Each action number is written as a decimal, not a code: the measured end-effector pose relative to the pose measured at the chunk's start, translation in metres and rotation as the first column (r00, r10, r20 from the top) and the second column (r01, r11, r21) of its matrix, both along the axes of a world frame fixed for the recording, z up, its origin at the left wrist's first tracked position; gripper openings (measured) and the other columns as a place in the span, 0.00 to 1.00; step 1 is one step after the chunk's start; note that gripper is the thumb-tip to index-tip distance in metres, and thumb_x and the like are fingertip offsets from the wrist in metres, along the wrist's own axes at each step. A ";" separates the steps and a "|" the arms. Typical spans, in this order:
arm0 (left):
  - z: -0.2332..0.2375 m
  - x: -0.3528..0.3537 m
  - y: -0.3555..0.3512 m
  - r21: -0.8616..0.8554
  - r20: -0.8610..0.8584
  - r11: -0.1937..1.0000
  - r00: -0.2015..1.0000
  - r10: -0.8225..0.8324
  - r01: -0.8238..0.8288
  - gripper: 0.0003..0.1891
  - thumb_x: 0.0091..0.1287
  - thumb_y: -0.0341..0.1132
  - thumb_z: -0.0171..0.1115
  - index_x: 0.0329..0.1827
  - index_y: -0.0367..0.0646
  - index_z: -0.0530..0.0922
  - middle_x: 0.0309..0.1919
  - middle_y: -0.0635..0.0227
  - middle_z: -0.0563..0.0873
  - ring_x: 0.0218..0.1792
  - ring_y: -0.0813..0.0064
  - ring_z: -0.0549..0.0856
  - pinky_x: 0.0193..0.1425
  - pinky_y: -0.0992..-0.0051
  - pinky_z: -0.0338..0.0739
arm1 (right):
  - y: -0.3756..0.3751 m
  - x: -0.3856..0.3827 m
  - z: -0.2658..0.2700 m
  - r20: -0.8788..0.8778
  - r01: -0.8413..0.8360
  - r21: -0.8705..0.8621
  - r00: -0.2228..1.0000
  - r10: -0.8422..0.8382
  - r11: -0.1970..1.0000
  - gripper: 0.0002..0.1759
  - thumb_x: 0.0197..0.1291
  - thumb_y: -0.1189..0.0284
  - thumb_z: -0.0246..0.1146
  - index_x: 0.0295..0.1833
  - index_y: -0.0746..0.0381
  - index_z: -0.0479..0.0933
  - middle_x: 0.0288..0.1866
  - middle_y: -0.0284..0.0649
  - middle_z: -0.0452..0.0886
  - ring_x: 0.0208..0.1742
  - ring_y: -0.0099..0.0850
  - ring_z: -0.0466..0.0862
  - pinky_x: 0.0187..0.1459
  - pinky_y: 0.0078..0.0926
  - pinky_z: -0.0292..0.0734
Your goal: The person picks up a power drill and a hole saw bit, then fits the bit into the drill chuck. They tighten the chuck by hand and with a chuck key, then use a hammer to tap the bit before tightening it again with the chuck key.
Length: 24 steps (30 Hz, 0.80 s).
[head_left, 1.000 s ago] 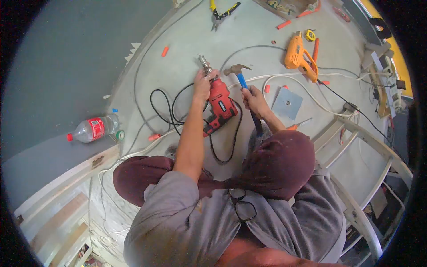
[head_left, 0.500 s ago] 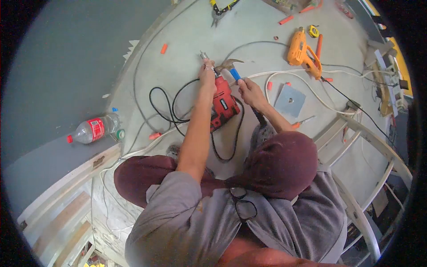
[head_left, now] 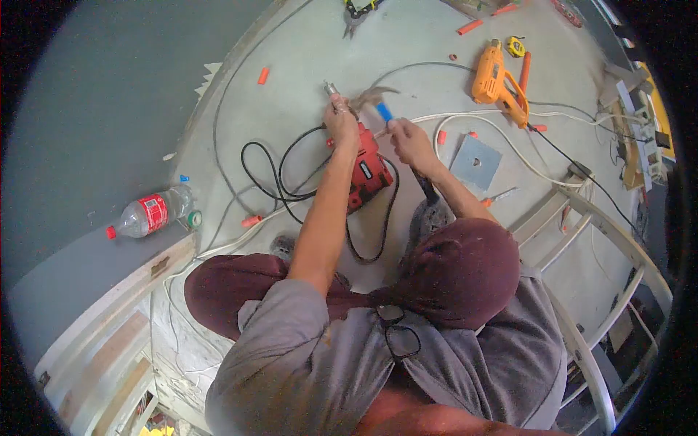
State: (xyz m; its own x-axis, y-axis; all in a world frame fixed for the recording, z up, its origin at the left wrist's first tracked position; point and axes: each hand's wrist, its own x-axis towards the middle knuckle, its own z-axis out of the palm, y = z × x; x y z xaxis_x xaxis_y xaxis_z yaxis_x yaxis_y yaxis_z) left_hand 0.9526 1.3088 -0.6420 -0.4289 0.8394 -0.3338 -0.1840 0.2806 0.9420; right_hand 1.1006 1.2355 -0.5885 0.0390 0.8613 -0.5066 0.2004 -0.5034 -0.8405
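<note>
A red power drill [head_left: 366,171] lies on the pale floor with its black cord [head_left: 273,174] looped to the left. My left hand [head_left: 342,122] grips the drill's front end near the metal chuck [head_left: 332,89]. My right hand [head_left: 409,142] holds a claw hammer [head_left: 376,101] by its blue and black handle. The hammer head is blurred and sits right beside the chuck and my left hand's fingers.
An orange heat gun [head_left: 494,81], yellow tape measure [head_left: 516,47], grey square plate [head_left: 475,161], pliers [head_left: 358,13] and several orange plugs lie on the floor. A plastic bottle [head_left: 149,214] lies at left. White cable [head_left: 502,152] and a white ladder frame [head_left: 603,247] are at right.
The hammer head has swung from right of the drill toward the chuck and now blurs beside my left hand. Both hands have shifted slightly up the frame.
</note>
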 end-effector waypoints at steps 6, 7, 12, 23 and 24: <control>0.030 0.009 -0.004 -0.032 0.001 0.994 0.995 -0.104 0.104 0.27 0.81 0.51 0.44 0.39 0.34 0.78 0.28 0.68 0.78 0.26 0.77 0.76 0.30 0.73 0.71 | 0.004 0.003 0.009 0.098 0.030 0.014 0.995 -0.032 0.999 0.19 0.76 0.55 0.53 0.46 0.62 0.74 0.24 0.28 0.69 0.18 0.18 0.67 0.18 0.21 0.62; 0.030 0.007 -0.005 -0.047 0.037 0.997 0.997 -0.063 0.065 0.27 0.81 0.51 0.44 0.39 0.34 0.78 0.28 0.68 0.78 0.26 0.77 0.76 0.30 0.73 0.71 | 0.000 0.004 0.009 0.080 -0.121 -0.031 0.989 0.124 0.992 0.19 0.75 0.55 0.53 0.46 0.62 0.74 0.24 0.29 0.70 0.18 0.18 0.67 0.18 0.21 0.62; 0.010 0.002 -0.006 -0.048 0.210 0.997 0.977 -0.047 0.058 0.26 0.81 0.51 0.44 0.39 0.34 0.77 0.28 0.68 0.78 0.26 0.77 0.76 0.29 0.73 0.70 | 0.000 0.000 -0.008 0.003 0.206 -0.004 0.979 -0.206 0.979 0.20 0.75 0.54 0.53 0.45 0.62 0.74 0.24 0.28 0.70 0.18 0.17 0.67 0.18 0.18 0.63; -0.031 0.000 -0.004 -0.090 0.119 0.993 0.991 -0.061 0.072 0.30 0.79 0.58 0.43 0.46 0.35 0.79 0.29 0.66 0.80 0.27 0.73 0.79 0.29 0.73 0.75 | 0.001 0.003 0.011 -0.106 -0.070 -0.130 0.993 0.057 0.989 0.18 0.75 0.55 0.55 0.44 0.60 0.74 0.26 0.28 0.69 0.19 0.18 0.67 0.19 0.20 0.62; -0.016 -0.001 -0.004 -0.078 0.117 0.994 0.991 -0.061 0.071 0.30 0.79 0.58 0.43 0.46 0.35 0.79 0.29 0.66 0.80 0.27 0.73 0.79 0.29 0.73 0.75 | 0.000 0.003 0.012 -0.107 -0.072 -0.118 0.993 0.059 0.990 0.18 0.75 0.55 0.55 0.44 0.60 0.74 0.26 0.28 0.69 0.19 0.18 0.67 0.19 0.20 0.62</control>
State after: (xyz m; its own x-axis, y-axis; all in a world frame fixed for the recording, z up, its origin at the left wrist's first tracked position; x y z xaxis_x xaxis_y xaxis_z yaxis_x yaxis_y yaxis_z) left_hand 0.9511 1.3052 -0.6585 -0.3285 0.8323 -0.4465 -0.2676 0.3713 0.8891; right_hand 1.1037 1.2351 -0.5761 -0.0732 0.7922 -0.6058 0.1523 -0.5914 -0.7918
